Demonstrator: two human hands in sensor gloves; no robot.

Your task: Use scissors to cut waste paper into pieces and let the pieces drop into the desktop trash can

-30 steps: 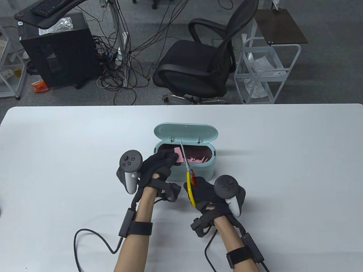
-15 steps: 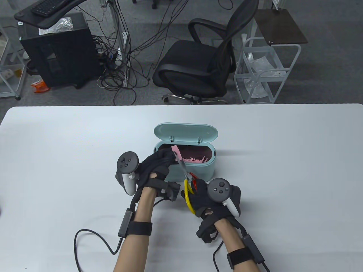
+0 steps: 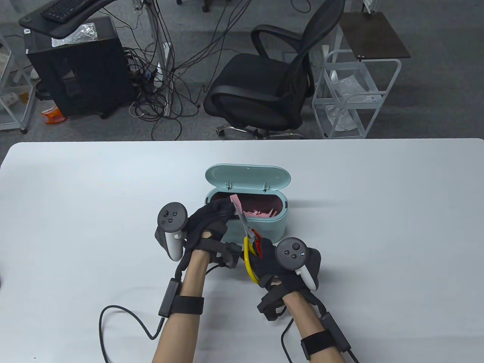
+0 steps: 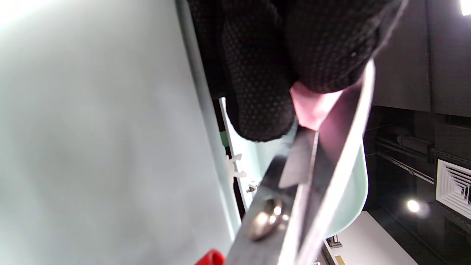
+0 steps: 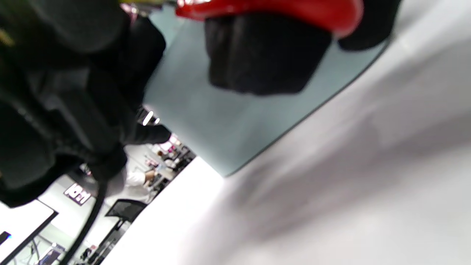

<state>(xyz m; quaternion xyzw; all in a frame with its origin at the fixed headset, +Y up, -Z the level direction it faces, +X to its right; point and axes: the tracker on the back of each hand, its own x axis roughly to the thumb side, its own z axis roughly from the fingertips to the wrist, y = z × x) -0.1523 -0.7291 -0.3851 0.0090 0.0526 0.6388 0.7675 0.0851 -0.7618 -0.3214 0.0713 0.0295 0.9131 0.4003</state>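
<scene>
A mint-green desktop trash can (image 3: 264,227) stands mid-table with its lid (image 3: 247,176) tipped back; several pink scraps (image 3: 261,213) lie inside. My left hand (image 3: 211,219) pinches a small pink paper piece (image 3: 236,202) over the can's left end; in the left wrist view the paper (image 4: 312,106) shows between the gloved fingers (image 4: 257,81). My right hand (image 3: 270,262) grips scissors (image 3: 247,234) with yellow and red handles, blades angled up-left against the paper. The steel blades (image 4: 312,191) cross the left wrist view. A red handle loop (image 5: 279,11) sits on my right fingers (image 5: 265,55).
The white table (image 3: 378,227) stretches wide on both sides. A black glove cable (image 3: 124,317) loops near the front left. Beyond the far edge stand an office chair (image 3: 272,83), a white wire cart (image 3: 351,98) and a black computer case (image 3: 75,68).
My right hand has shifted left and swung the scissors, so the blades now tilt up-left to the paper. My left hand has raised the pink piece slightly.
</scene>
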